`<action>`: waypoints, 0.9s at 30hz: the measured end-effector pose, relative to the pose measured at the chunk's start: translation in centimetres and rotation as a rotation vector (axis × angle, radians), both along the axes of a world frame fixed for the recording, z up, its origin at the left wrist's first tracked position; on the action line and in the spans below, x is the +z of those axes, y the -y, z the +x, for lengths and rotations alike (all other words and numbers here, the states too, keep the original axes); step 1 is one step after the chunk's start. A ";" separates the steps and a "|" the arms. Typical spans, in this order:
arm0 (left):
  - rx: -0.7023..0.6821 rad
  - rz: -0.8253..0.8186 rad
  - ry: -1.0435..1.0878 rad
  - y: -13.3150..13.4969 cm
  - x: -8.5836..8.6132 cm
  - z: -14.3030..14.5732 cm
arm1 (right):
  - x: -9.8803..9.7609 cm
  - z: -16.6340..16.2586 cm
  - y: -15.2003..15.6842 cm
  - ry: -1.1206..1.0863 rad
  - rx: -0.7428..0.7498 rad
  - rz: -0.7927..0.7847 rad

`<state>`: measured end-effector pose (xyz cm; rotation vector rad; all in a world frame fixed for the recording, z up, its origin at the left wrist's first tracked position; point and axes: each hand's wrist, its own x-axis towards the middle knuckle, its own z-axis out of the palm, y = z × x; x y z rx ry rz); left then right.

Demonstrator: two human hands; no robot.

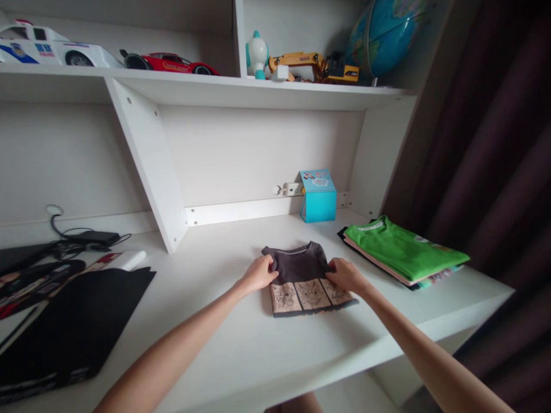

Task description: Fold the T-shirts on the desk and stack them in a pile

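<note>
A folded dark grey T-shirt point(301, 268) with a tan printed panel lies on the white desk point(241, 344) in front of me. My left hand point(259, 273) grips its left edge with the fingers curled over the fabric. On the shirt's right edge my right hand point(345, 275) is closed in the same way. Both hands rest on the shirt, which lies flat on the desk.
A stack of folded clothes with a green shirt point(398, 249) on top sits at the right. A blue box point(318, 196) stands at the back. A black mat point(73, 327), cables and an adapter lie left. Toy cars, an excavator and a globe fill the shelf above.
</note>
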<state>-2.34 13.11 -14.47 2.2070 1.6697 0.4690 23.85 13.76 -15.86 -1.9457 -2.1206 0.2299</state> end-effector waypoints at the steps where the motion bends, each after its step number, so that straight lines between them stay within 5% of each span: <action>1: -0.011 -0.028 0.074 0.0 -0.1 0.2 | 0.0 0.2 0.1 -0.027 0.005 0.004; 7: -0.056 -0.052 0.447 1.5 0.3 1.4 | 1.0 1.9 1.4 -0.163 0.067 0.064; 12: -0.146 0.050 0.410 3.0 3.1 5.1 | 4.1 5.1 1.5 -0.151 0.127 0.165; 16: -0.201 0.156 0.482 2.0 5.2 10.6 | 7.8 10.4 0.7 -0.064 0.016 0.312; 21: -0.287 0.219 0.631 -1.6 5.7 19.8 | 11.5 17.5 -1.2 0.063 -0.185 0.450; 24: -0.269 0.246 0.656 -3.9 5.0 24.8 | 12.0 20.7 -3.0 0.097 -0.268 0.474; 27: -0.297 0.122 0.644 -5.7 3.1 27.3 | 10.5 22.5 -4.9 0.118 -0.278 0.455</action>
